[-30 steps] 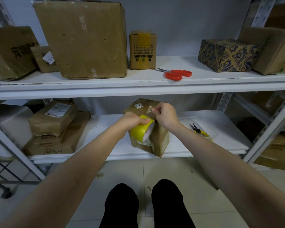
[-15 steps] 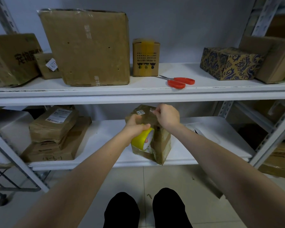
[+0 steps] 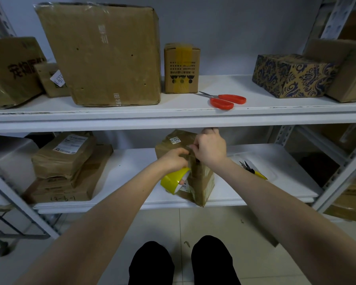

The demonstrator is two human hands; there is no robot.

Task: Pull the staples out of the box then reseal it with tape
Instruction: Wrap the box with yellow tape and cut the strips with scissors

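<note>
While left hand grips a yellow tape roll and right hand pinches its strip, box stands crumpled, brown, tape-wrapped, white-labelled.

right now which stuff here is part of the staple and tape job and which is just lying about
Job: box; yellow tape roll in left hand; tape end pinched by right hand; pliers, probably; scissors, perhaps.
Lying about: large carton; small printed box; patterned box; stacked parcels.

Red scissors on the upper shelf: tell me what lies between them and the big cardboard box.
Head view: a small taped carton stands between the scissors and the big box.
</note>
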